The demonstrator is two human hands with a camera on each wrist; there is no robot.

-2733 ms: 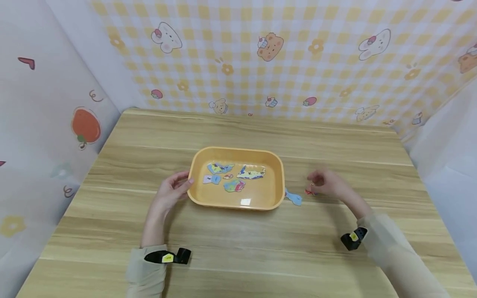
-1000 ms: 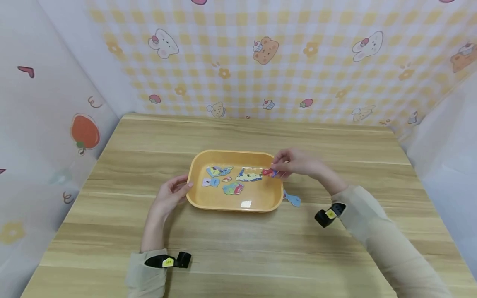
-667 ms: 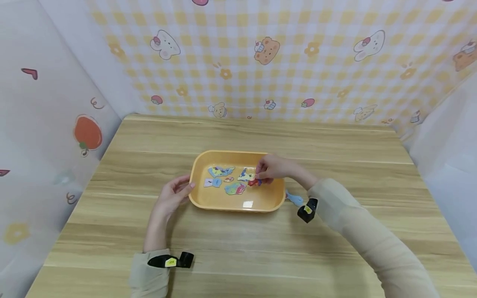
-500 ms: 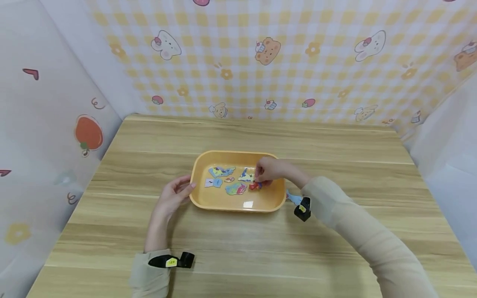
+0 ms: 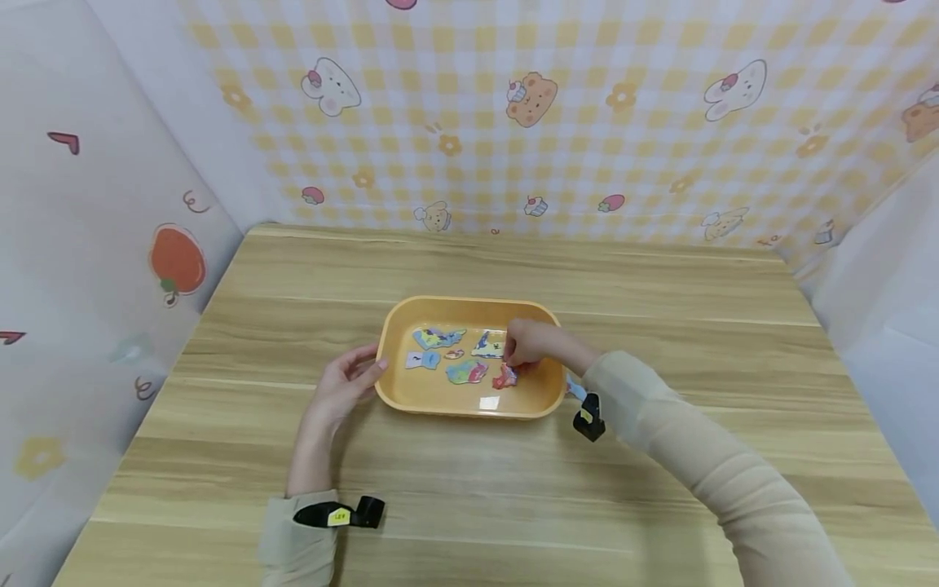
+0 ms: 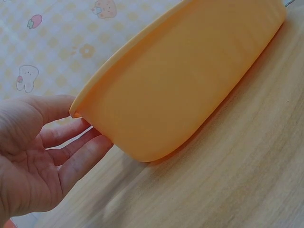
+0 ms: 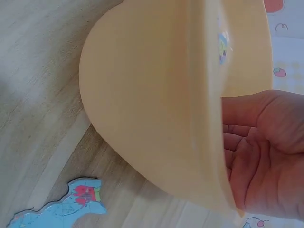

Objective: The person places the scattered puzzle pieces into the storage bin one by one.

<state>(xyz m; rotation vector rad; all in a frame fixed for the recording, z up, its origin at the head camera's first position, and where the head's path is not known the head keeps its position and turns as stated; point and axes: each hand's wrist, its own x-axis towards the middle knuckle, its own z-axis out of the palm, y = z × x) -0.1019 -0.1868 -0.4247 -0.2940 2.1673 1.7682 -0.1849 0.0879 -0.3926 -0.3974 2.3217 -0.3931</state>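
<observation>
A yellow-orange tray stands mid-table with several flat printed puzzle pieces inside. My left hand grips its left end: the thumb lies on the rim and the fingers press the outer wall, as the left wrist view shows. My right hand reaches over the right end, its fingertips at a red puzzle piece lying on the tray floor; the tray wall hides those fingertips in the right wrist view. Near it are a cream-and-blue piece, a green-pink piece and a blue-yellow piece.
Outside the tray's right end, a light-blue puzzle piece lies on the wooden table, partly covered by the right wrist in the head view. A lilac-blue piece and a small reddish piece lie inside the tray.
My right hand has carried the red puzzle piece from the table right of the tray into it, down to its floor, and turned it slightly. My left hand stays on the rim.
</observation>
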